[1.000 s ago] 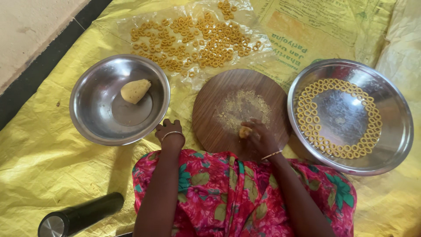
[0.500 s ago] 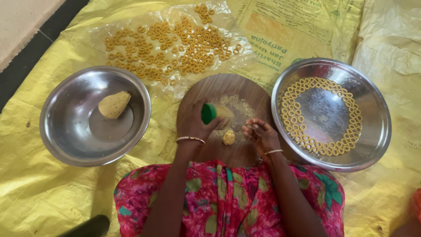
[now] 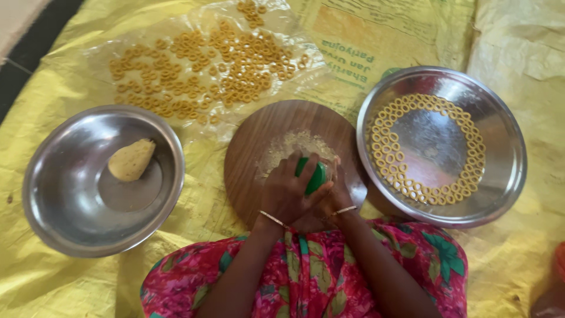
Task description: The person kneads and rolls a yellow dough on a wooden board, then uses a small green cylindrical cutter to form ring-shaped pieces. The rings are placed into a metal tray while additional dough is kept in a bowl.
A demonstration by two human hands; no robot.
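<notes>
1. Head view looks straight down at a round wooden board (image 3: 259, 153) lying on a yellow plastic sheet (image 3: 53, 282).
2. Both hands meet over the near right part of the board. The left hand (image 3: 289, 191) is curled closed around a small green object (image 3: 313, 176), gripping it from above.
3. The right hand (image 3: 329, 197) sits just beside and partly under the left, mostly hidden; I cannot tell whether it is open or closed.
4. Pale crumbs of dough (image 3: 288, 146) are spread on the board just beyond the hands.
5. Left of the board stands a steel bowl (image 3: 70, 229) holding one lump of yellow dough (image 3: 130, 159).
6. Right of the board sits a steel plate (image 3: 506, 171) with small dough rings (image 3: 382, 141) lined up in a circle along its inner edge.
7. On the far side, a clear plastic sheet (image 3: 94, 56) carries many more scattered rings (image 3: 206, 76).
8. A pink floral dress (image 3: 306, 277) fills the near edge.
</notes>
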